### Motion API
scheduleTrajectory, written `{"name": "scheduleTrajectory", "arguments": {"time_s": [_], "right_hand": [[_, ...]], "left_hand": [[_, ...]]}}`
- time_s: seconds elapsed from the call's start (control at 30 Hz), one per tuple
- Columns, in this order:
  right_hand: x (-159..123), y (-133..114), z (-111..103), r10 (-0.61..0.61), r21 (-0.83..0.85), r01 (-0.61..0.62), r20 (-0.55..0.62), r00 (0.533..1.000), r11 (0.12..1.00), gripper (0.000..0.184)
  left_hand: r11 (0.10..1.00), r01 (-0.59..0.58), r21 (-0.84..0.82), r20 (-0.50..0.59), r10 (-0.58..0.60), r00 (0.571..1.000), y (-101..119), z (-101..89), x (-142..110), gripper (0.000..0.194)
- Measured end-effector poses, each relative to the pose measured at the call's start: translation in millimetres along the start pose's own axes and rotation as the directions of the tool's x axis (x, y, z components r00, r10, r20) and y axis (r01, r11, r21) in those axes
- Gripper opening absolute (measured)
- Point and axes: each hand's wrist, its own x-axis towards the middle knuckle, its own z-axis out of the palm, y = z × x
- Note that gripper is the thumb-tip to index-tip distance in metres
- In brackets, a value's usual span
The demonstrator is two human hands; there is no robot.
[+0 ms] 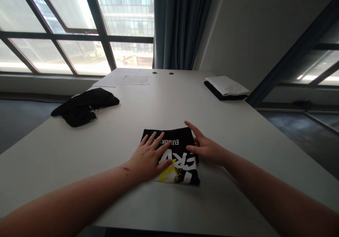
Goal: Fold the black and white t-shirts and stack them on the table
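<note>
The cloth (182,163) lay folded at six o'clock on the counter (164,102). The left hand (148,157) spread flat atop it, gripping nothing; the right hand (205,147), partly curled, met its three-o'clock edge, grip indeterminate.

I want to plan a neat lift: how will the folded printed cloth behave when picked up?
The folded printed cloth probably sags, being soft-looking fabric. It may unfold, as no fastening shows. Lying flat, it seems unlikely to roll.

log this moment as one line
left hand: spread on folded printed cloth | right hand: at its right edge | table: crumpled black cloth left, white-and-black pile far right
</note>
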Motion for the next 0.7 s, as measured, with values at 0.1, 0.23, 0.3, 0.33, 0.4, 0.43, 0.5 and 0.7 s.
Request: {"name": "scheduleTrajectory", "arguments": {"time_s": [0.1, 0.23, 0.3, 0.33, 0.4, 0.43, 0.5, 0.7], "right_hand": [[0, 3, 2, 0.041, -0.052, -0.037, 0.078, 0.996, 0.998, 0.084], [4, 9, 8, 0.082, -0.209, -0.068, 0.058, 0.995, 0.976, 0.038], [6, 11, 12, 0.003, -0.238, -0.005, -0.007, 1.000, 0.971, 0.035], [7, 12, 12, -0.016, -0.229, 0.009, -0.028, 0.999, 0.973, 0.036], [9, 12, 10, -0.008, -0.171, -0.003, -0.061, 0.998, 0.985, 0.040], [10, 12, 7, 0.009, -0.136, -0.019, -0.078, 0.997, 0.991, 0.043], [13, 12, -3, 0.049, -0.082, -0.058, -0.112, 0.993, 0.995, 0.048], [21, 21, -46, 0.106, 0.004, -0.107, -0.199, 0.974, 0.994, 0.055]], "left_hand": [[0.998, 0.061, 0.009, -0.017, -0.061, 0.998, -6, 2.1, 2, 0.077], [0.995, 0.093, 0.027, -0.064, -0.091, 0.994, -10, 5.9, 4, 0.072], [0.994, 0.105, 0.034, -0.069, -0.102, 0.992, -14, 6.4, 6, 0.070], [0.993, 0.115, 0.033, -0.060, -0.113, 0.992, -17, 6.0, 7, 0.070], [0.988, 0.154, 0.020, -0.025, -0.154, 0.988, -24, 4.0, 10, 0.071], [0.983, 0.181, 0.011, 0.000, -0.181, 0.984, -29, 2.6, 12, 0.071], [0.971, 0.240, -0.004, 0.051, -0.239, 0.970, -38, -0.3, 16, 0.074], [0.949, 0.314, 0.019, 0.126, -0.313, 0.941, -60, -2.6, 22, 0.074]]}}
